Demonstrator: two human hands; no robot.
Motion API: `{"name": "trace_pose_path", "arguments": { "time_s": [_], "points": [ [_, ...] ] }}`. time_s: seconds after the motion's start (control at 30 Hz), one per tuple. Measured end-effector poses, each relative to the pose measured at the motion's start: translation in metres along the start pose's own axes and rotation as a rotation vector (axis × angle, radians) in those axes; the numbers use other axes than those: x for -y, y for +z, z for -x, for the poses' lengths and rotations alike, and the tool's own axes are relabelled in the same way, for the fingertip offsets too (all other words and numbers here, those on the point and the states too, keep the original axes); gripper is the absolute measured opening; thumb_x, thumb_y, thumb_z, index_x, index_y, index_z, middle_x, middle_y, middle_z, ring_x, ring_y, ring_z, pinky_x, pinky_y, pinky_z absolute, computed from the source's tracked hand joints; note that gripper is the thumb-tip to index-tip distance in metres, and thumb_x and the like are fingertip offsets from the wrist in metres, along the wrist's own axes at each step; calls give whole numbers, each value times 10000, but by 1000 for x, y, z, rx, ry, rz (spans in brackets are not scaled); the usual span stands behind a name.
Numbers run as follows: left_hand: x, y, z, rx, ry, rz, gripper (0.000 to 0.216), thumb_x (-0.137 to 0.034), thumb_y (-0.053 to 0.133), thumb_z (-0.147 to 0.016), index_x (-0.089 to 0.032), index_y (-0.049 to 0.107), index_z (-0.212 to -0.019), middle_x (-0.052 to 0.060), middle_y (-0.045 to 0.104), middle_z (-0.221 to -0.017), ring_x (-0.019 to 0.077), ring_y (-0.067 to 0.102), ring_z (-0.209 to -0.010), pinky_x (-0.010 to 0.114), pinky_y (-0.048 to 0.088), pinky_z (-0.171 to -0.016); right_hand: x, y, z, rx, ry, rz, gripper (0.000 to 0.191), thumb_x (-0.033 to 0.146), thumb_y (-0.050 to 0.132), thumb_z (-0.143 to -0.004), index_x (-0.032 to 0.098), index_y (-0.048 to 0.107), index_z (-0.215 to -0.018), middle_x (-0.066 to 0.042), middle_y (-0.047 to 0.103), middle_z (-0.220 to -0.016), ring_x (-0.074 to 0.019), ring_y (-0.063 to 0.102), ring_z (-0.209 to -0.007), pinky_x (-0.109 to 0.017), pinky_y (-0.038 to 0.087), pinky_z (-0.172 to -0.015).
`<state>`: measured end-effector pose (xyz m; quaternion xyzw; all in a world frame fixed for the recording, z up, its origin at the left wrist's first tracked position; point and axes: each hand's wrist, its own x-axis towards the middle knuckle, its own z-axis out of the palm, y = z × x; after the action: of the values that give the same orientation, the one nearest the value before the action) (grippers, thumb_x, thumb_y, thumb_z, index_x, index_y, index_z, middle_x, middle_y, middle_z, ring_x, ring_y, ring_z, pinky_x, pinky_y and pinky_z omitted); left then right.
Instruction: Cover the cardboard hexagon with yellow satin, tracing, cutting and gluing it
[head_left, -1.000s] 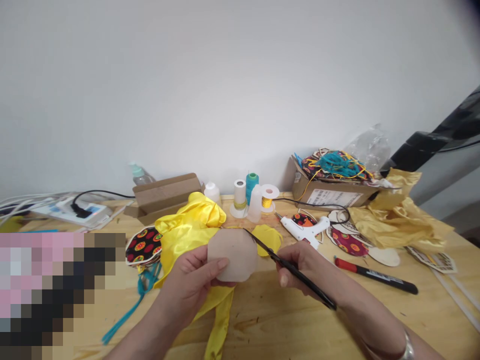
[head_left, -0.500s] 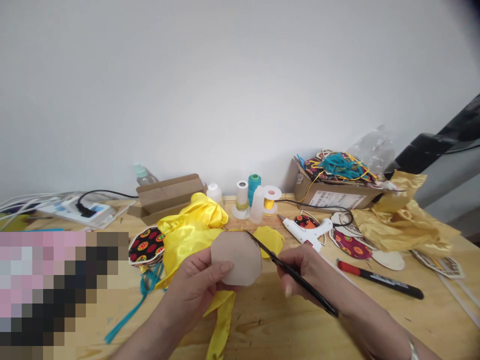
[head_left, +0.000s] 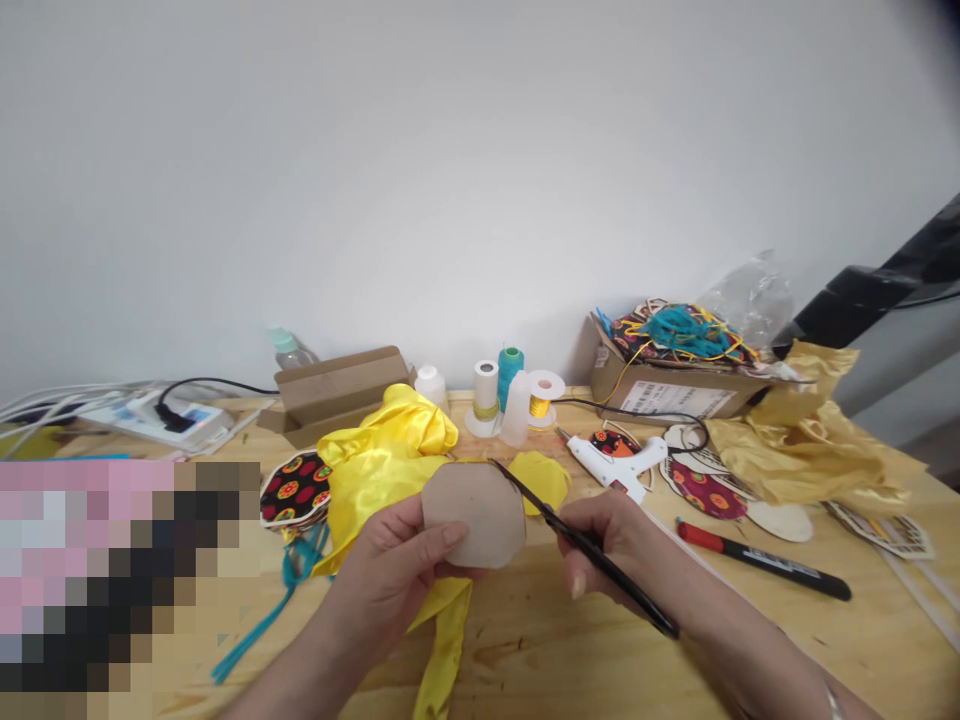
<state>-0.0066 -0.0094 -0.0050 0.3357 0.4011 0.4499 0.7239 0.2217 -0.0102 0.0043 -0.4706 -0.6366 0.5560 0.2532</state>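
Note:
My left hand [head_left: 390, 575] grips a rounded brown cardboard piece [head_left: 476, 512] with yellow satin fabric [head_left: 382, 460] behind it, thumb pressed on the card's front. My right hand [head_left: 611, 545] is closed around black scissors [head_left: 581, 545], whose blades point up and left to the card's upper right edge. A cut piece of yellow fabric [head_left: 541, 478] lies just behind the blades. Both hands hover above the wooden table [head_left: 540, 650].
A white glue gun [head_left: 619, 462], a red-capped black marker [head_left: 761, 572], thread spools [head_left: 510, 400], patterned fabric discs [head_left: 294, 487], gold fabric [head_left: 806, 440], two cardboard boxes [head_left: 334, 390] and a power strip [head_left: 169, 420] crowd the table. A teal cord [head_left: 259, 625] trails left.
Both hands with the card and scissors have barely shifted; the view has drifted slightly, moving everything a little right and down.

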Motion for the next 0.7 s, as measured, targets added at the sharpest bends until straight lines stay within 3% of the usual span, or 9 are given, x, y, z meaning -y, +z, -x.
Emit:
{"name": "trace_pose_path", "arguments": {
  "time_s": [0.43, 0.7],
  "points": [
    [-1, -8, -2, 21, 27, -67, 262, -290, 828, -657, -162, 792, -883, 90, 787, -835, 220, 714, -766, 289, 586, -662, -1, -2, -1, -28, -47, 109, 588, 632, 755, -611, 174, 417, -461, 70, 307, -489, -78, 252, -505, -238, 177, -452],
    [1, -15, -3, 33, 29, -108, 261, -271, 782, -721, -159, 777, -956, 84, 788, -911, 228, 715, -827, 300, 582, -724, 7, -4, 3, -28, -2, 188, 601, 687, 706, -625, 178, 425, -476, 68, 272, -504, -80, 231, -508, -236, 160, -438]
  ]
}}
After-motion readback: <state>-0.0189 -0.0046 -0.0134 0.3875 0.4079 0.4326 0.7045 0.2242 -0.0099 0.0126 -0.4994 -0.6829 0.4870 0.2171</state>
